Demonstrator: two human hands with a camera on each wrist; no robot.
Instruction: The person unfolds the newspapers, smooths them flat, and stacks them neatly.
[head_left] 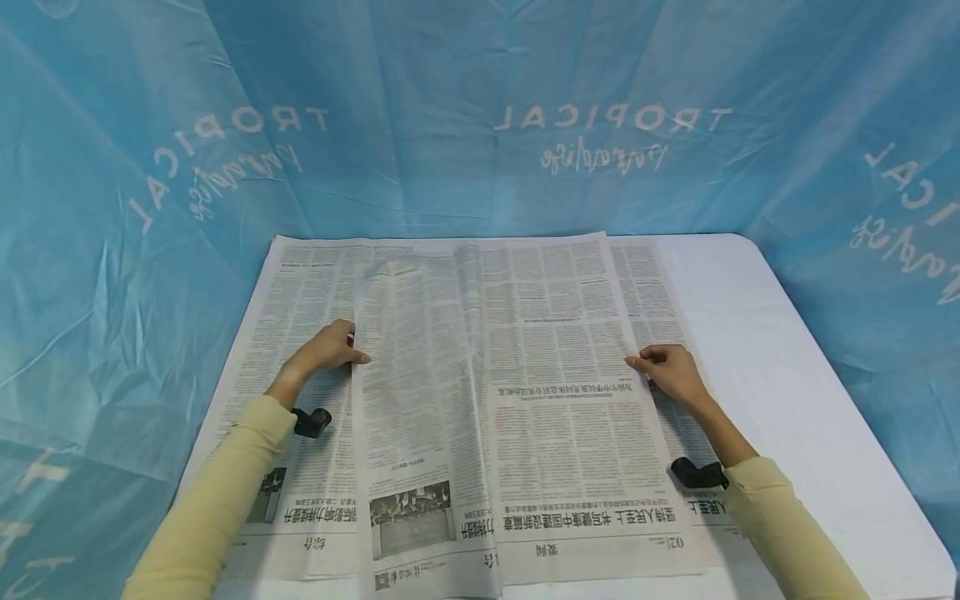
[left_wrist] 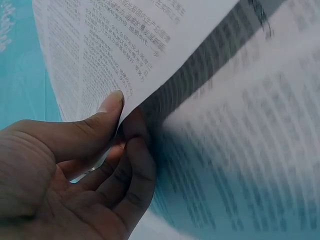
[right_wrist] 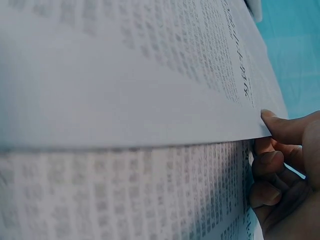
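Note:
A newspaper sheet (head_left: 558, 450) with a central fold stands partly raised over other newspaper pages. My left hand (head_left: 330, 346) pinches its left edge between thumb and fingers; the left wrist view shows the thumb on top of the lifted page (left_wrist: 115, 55) and curled fingers beneath. At the opposite edge, my right hand (head_left: 671, 371) pinches the sheet too, its thumb above the margin (right_wrist: 165, 115) in the right wrist view. The sheet's left half is lifted and bowed, with a photo (head_left: 411, 517) near its lower end.
Under the held sheet, more newspaper (head_left: 300, 333) lies flat on a white table (head_left: 757, 350). Blue curtains (head_left: 480, 100) with printed lettering hang behind the table and at both sides. A black wrist device (head_left: 697, 473) shows beside the right sleeve.

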